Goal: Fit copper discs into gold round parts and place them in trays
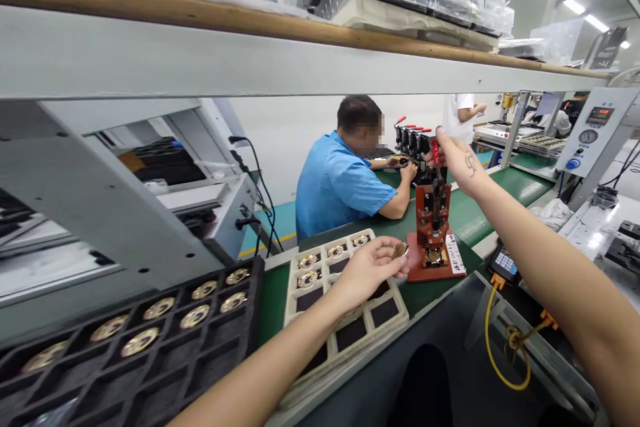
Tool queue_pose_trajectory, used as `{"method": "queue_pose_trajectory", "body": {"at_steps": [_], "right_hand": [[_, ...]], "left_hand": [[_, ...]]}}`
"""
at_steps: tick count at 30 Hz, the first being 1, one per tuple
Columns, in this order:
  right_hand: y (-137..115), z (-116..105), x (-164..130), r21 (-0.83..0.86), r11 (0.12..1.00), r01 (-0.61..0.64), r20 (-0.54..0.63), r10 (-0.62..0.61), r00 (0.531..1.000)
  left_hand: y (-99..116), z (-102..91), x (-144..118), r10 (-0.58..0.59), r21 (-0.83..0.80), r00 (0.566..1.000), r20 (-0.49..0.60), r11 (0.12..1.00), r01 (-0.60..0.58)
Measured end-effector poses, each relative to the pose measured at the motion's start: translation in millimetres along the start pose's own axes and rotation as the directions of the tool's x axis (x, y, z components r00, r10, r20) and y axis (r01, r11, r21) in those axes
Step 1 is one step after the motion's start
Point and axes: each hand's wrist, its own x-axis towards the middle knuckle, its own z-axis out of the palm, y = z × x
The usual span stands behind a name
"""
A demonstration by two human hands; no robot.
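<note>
My left hand (367, 270) pinches a small round watch case (401, 251) between thumb and fingers, just left of a red-brown toggle press (424, 217). Wrapped around the press's upright red lever handle (435, 152) is my right hand (456, 157). Another round watch part (434, 257) sits in the fixture at the press base, under the plunger. Below my left hand lies a cream compartment tray (291, 293), with several gold-coloured watch cases (309, 278) in its far cells.
A black compartment tray (257, 300) with several gold rings stands at left. Across the green bench (480, 217) sits a person in a blue shirt (333, 180), hands at black clamps with red handles. A shelf beam (250, 57) crosses overhead. A yellow cable (487, 347) hangs at right.
</note>
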Motion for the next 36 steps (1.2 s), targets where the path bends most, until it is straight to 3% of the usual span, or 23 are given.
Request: {"method": "queue_pose_trajectory", "body": {"at_steps": [3,5,7,11,14,16,18,20,23,26,29,32,34,36], "right_hand": [[-24.5,-0.9,-46.9,-0.028,0.998,0.063,-0.057,-0.065,0.996],[-23.3,-2.8,-87.3,-0.137,0.977,0.161,-0.1,-0.175,0.979],[-10.7,-2.5,-117.9,-0.233,0.938,0.256,-0.064,-0.277,0.959],[17.3,0.4,-142.9,-0.24,0.913,0.329,0.027,-0.333,0.943],[16.6,-1.0,-160.4,-0.294,0.895,0.336,0.078,-0.328,0.941],[6.4,-1.1,-182.7,-0.328,0.904,0.273,0.01,-0.286,0.958],[-5.6,2.0,-210.2,-0.243,0.961,0.129,-0.067,-0.149,0.987],[-15.7,8.2,-235.1,-0.061,0.995,-0.08,0.007,0.08,0.997],[-24.4,17.9,-255.8,0.151,0.917,-0.369,0.228,0.331,0.916],[-27.8,21.0,-258.4,0.245,0.839,-0.487,0.285,0.418,0.863],[-31.5,21.2,-259.2,0.288,0.796,-0.532,0.287,0.458,0.841],[-34.3,25.1,-272.2,0.263,0.795,-0.547,0.328,0.46,0.825],[-28.9,26.8,-289.0,0.212,0.809,-0.549,0.352,0.461,0.815],[-12.1,24.6,-309.8,0.147,0.81,-0.567,0.36,0.49,0.794]], "left_hand": [[2.9,-16.1,-21.2,-0.017,0.003,0.999,-0.046,1.0,0.018],[2.2,-25.1,-30.9,-0.026,0.02,0.996,-0.08,0.999,0.028],[0.6,-29.1,-35.4,-0.02,0.044,0.995,-0.1,0.999,0.025],[-1.3,-17.1,-38.7,0.074,0.135,0.995,-0.074,0.989,-0.063],[1.7,1.5,-48.5,0.185,0.27,0.983,0.003,0.946,-0.179],[5.1,12.8,-58.4,0.241,0.386,0.969,0.054,0.89,-0.243],[7.9,21.3,-68.0,0.298,0.487,0.951,0.082,0.821,-0.299],[9.5,27.7,-75.0,0.35,0.548,0.93,0.113,0.758,-0.352],[10.3,35.5,-79.6,0.374,0.584,0.911,0.174,0.706,-0.401],[10.4,42.9,-80.9,0.323,0.504,0.93,0.178,0.782,-0.368],[7.0,49.5,-86.0,0.149,0.151,0.979,0.139,0.974,-0.169],[-3.8,52.0,-98.5,-0.012,-0.183,0.991,0.135,0.982,0.037],[-14.8,45.5,-107.7,-0.034,-0.191,0.992,0.123,0.98,0.057],[-25.9,25.5,-116.0,-0.008,-0.015,1.0,0.017,1.0,0.008]]}}
